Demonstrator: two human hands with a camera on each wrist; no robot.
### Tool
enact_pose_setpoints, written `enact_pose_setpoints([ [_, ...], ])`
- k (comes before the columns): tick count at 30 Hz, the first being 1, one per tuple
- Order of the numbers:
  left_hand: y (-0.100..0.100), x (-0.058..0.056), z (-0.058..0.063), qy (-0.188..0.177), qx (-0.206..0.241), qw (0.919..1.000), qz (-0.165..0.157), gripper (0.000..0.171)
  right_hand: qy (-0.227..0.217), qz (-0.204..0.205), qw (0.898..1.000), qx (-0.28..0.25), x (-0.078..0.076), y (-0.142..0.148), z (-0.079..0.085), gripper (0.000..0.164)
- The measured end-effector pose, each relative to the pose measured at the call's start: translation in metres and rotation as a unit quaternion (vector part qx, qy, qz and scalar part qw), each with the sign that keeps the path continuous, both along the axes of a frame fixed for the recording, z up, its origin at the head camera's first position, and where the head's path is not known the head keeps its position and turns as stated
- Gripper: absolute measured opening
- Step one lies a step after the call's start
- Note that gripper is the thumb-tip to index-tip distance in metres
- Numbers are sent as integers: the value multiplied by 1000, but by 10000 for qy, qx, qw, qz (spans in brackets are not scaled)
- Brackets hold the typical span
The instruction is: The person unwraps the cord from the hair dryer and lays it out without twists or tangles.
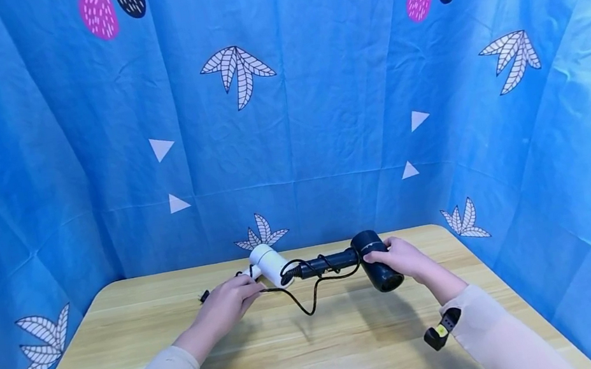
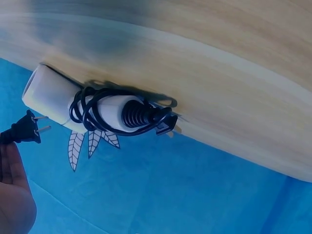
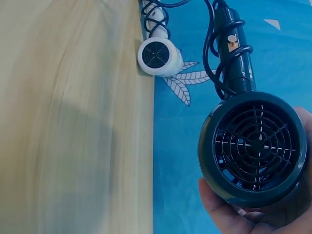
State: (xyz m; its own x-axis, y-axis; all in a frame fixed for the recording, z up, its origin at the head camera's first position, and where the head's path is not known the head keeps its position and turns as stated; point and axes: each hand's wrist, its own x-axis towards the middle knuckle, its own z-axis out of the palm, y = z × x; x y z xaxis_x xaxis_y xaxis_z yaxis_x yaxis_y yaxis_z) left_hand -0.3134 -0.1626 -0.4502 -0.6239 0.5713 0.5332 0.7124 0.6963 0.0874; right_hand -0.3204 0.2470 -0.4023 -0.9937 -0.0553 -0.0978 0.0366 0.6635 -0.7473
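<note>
A black hair dryer (image 1: 380, 271) is held up over the table, its barrel gripped by my right hand (image 1: 407, 257). In the right wrist view its round rear grille (image 3: 257, 145) faces the camera, with fingers curled below the barrel. The dryer's handle (image 1: 337, 261) points left, loosely wrapped in black cord (image 1: 315, 303). That cord runs to my left hand (image 1: 226, 302), which pinches it at the two-pin plug (image 2: 23, 130). Behind the left hand, a white hair dryer (image 2: 53, 97) lies near the table's back edge, black cord coiled around its handle (image 2: 113, 111).
The wooden table (image 1: 301, 364) ends at a blue patterned curtain (image 1: 289, 146) at the back and sides. The white dryer's plug (image 1: 204, 296) lies left of my left hand. A black strap device (image 1: 443, 329) sits on my right wrist.
</note>
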Motion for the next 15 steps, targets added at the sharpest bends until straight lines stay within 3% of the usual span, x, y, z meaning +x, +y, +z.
enact_pose_setpoints([
  [15, -2, 3, 8, 17, 78, 9999, -128, 23, 61, -95, 9999, 37, -3, 3, -5, 64],
])
